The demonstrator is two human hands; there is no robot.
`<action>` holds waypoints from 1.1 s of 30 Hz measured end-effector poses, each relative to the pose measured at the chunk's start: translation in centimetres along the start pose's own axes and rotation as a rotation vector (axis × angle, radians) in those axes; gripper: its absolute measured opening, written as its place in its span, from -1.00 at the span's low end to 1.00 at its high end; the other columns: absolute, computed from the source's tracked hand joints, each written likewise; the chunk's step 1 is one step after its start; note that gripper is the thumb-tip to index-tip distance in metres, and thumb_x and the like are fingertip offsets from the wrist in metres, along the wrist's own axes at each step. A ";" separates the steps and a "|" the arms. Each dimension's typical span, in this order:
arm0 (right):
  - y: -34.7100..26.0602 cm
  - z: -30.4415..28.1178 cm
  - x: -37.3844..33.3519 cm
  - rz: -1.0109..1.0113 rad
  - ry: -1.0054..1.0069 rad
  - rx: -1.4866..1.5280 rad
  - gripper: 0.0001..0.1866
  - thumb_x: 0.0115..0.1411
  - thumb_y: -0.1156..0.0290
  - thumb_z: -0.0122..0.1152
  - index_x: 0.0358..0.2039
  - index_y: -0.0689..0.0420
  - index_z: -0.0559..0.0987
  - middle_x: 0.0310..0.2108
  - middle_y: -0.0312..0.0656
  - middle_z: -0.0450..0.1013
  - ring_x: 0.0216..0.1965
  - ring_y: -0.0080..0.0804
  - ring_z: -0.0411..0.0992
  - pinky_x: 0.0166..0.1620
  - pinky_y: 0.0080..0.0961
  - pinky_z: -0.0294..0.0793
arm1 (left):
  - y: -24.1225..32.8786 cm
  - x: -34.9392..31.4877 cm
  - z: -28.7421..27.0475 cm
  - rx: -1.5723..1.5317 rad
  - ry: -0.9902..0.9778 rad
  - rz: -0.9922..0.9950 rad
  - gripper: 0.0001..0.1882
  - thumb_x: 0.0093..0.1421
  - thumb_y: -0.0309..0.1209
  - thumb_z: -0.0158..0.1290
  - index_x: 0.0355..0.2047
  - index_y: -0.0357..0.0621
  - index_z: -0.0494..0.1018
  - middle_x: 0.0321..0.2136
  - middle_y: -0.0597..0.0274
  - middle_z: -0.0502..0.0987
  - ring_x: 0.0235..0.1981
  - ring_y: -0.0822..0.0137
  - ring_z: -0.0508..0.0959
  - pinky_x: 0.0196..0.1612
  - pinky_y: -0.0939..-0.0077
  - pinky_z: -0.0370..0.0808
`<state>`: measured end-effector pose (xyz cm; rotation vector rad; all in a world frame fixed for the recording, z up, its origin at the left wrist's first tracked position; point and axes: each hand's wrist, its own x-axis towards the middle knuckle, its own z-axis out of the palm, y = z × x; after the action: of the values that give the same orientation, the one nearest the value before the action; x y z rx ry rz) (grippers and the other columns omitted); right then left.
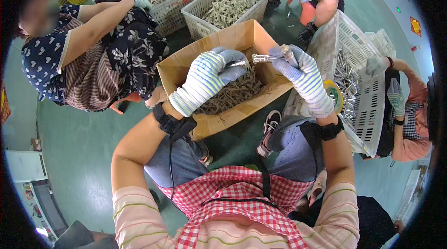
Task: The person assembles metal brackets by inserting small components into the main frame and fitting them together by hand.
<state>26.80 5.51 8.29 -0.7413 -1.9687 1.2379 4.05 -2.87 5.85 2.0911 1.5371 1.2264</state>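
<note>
My left hand, in a striped knit glove, is closed above the cardboard box, with a small silver metal piece pinched between thumb and fingers. Facing it across a short gap, my right hand, gloved alike, is closed on metal fittings. One slim silver fitting points left toward my left hand; a thicker metal cylinder stands up between the fingers. Their exact kind is too small to tell. Below both hands, the box holds a heap of dull grey-brown metal pieces.
To the right stands a white slotted crate of shiny metal rods, with a yellow tape roll by its near side. Beyond the box are white crates of metal parts. Co-workers sit at left, far side and right.
</note>
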 end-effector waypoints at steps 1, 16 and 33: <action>-0.1 -0.1 0.0 -0.016 -0.001 -0.024 -0.77 0.10 0.38 0.25 -0.22 0.16 0.55 -0.43 -0.43 0.40 -0.42 -0.72 0.28 -0.33 -0.70 0.31 | -0.1 0.1 -0.2 0.057 -0.026 0.060 -0.73 -0.01 -0.38 0.19 -0.28 -0.20 0.50 -0.38 0.06 0.52 -0.33 0.10 0.52 -0.24 0.39 0.43; -0.2 0.7 -0.2 -0.229 -0.031 -0.307 -0.79 0.05 0.41 0.25 -0.28 0.19 0.56 -0.51 -0.20 0.39 -0.48 -0.43 0.36 -0.35 -0.53 0.33 | -0.1 0.2 0.1 0.191 -0.056 0.156 -0.73 -0.03 -0.39 0.17 -0.28 -0.17 0.50 -0.44 0.07 0.50 -0.37 0.05 0.50 -0.30 0.26 0.41; -0.6 -0.1 -0.2 0.020 -0.046 0.118 -0.75 0.12 0.42 0.23 -0.18 0.21 0.55 -0.37 -0.38 0.47 -0.36 -0.66 0.35 -0.25 -0.66 0.36 | 0.7 0.7 -0.1 0.032 -0.009 0.159 -0.75 0.00 -0.41 0.18 -0.29 -0.20 0.49 -0.40 0.10 0.50 -0.37 0.13 0.52 -0.29 0.38 0.45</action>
<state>26.91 5.18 8.82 -0.6806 -1.9104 1.3820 4.51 -2.59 6.67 2.2737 1.4187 1.2507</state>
